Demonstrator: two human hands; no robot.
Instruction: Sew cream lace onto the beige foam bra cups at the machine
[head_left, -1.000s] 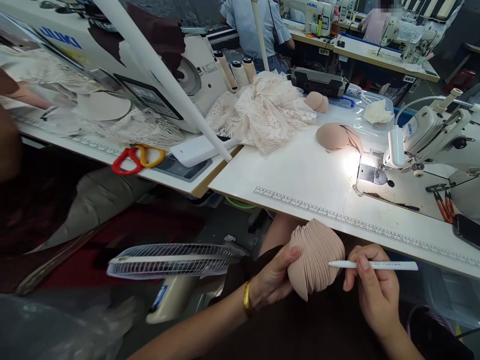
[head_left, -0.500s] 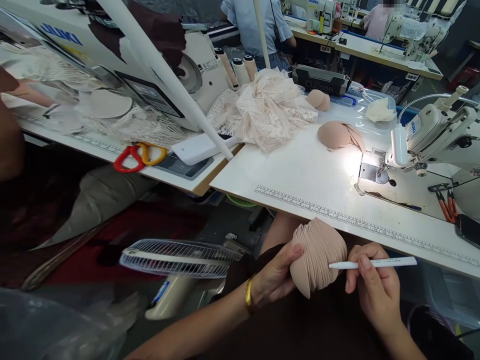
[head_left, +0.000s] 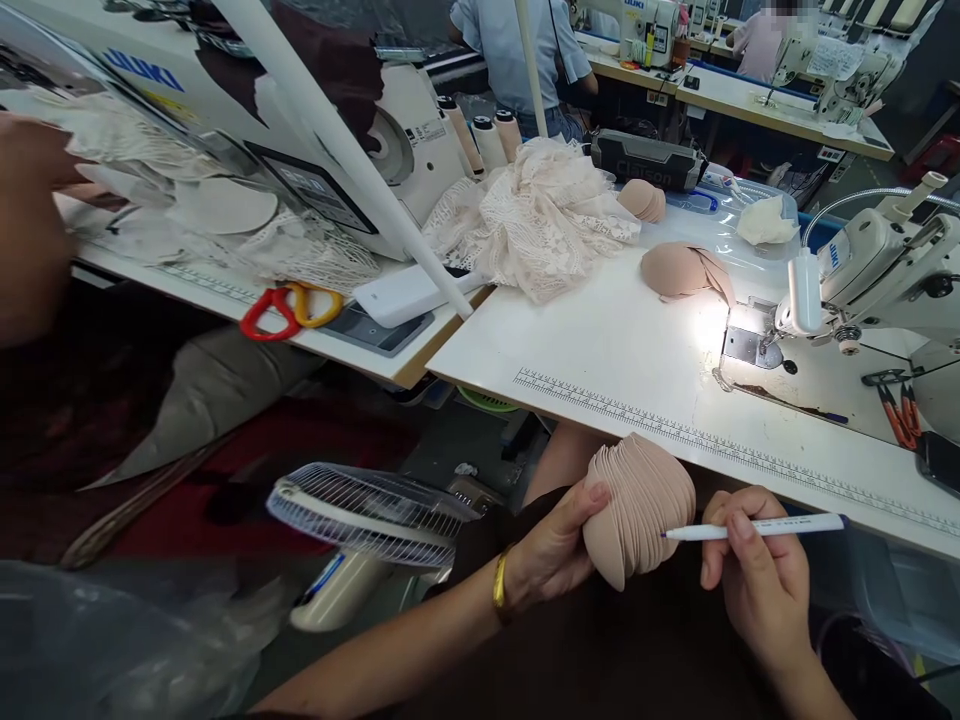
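Observation:
Over my lap, my left hand [head_left: 559, 545] grips a fanned stack of beige bra cup pads [head_left: 637, 510], the thumb on its near side. My right hand [head_left: 757, 560] pinches a white marker pen [head_left: 795, 525] lying level, its dark tip at the right-hand edges of the stack. Whether the tip touches a pad, I cannot tell. Behind them, on the white table [head_left: 480, 350], rest another beige cup piece [head_left: 679, 270] and a small pile of beige pads [head_left: 642, 200].
A lit sewing machine [head_left: 847, 270] stands at the right, with orange-handled snips [head_left: 900, 412] and a phone [head_left: 939, 462] near it. Cream lace [head_left: 540, 220] is heaped at the back. Red and yellow scissors [head_left: 292, 308] lie left. A fan [head_left: 375, 510] stands below; a co-worker's arm [head_left: 30, 230] is far left.
The pen tip has shifted very slightly along the stack's edge, with my right hand moving a little right. The fan head has turned. The co-worker's arm at far left has moved.

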